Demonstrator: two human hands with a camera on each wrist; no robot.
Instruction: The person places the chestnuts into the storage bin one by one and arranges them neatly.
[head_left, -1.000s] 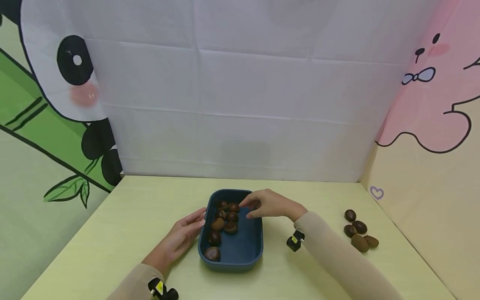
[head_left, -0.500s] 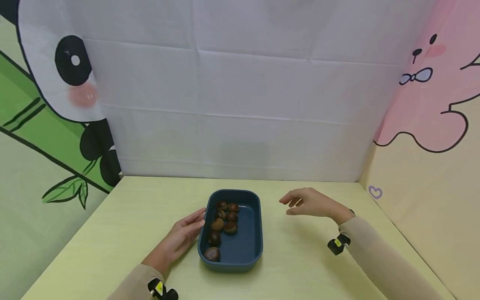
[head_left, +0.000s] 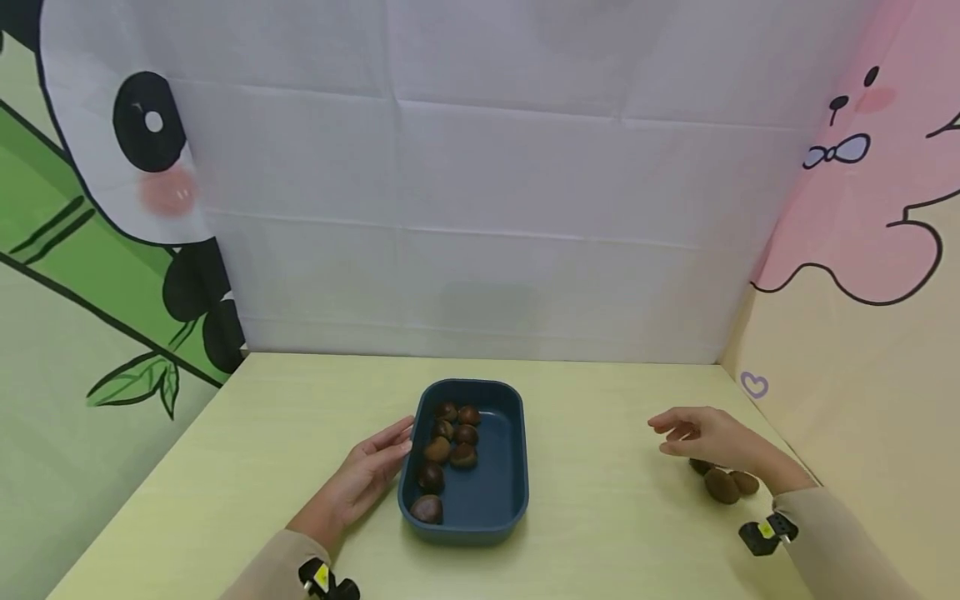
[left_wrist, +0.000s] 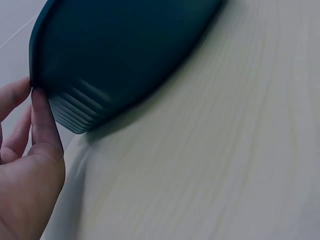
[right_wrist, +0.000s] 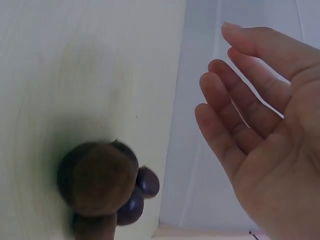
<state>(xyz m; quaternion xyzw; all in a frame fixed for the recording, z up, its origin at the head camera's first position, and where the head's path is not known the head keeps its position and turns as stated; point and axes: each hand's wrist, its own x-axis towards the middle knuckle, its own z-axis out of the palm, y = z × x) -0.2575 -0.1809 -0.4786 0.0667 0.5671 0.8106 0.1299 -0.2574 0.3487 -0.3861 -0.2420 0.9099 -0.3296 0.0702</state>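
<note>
A dark blue rectangular box (head_left: 491, 479) stands on the table with several brown chestnuts (head_left: 463, 455) along its left side. My left hand (head_left: 363, 482) rests at the box's left wall, fingers fairly straight. In the left wrist view, the fingertips and thumb of that hand (left_wrist: 30, 175) touch the box (left_wrist: 120, 45) near its rim. Over at the right, my right hand (head_left: 708, 435) hovers with relaxed fingers and holds nothing. Below it lies a small pile of chestnuts (head_left: 722, 486), partly hidden by the hand. The right wrist view shows the pile (right_wrist: 102, 180) apart from the loosely bent fingers (right_wrist: 220, 135).
The pale wooden table (head_left: 585, 500) meets a white cloth backdrop (head_left: 480, 250) at the back. A side wall with a pink cartoon (head_left: 862, 225) stands just right of the pile, and a green panda-print wall (head_left: 90, 333) at the left.
My right hand has moved away from inside the box, out to the right, and is now over the chestnut pile. The left hand and the box have stayed in place.
</note>
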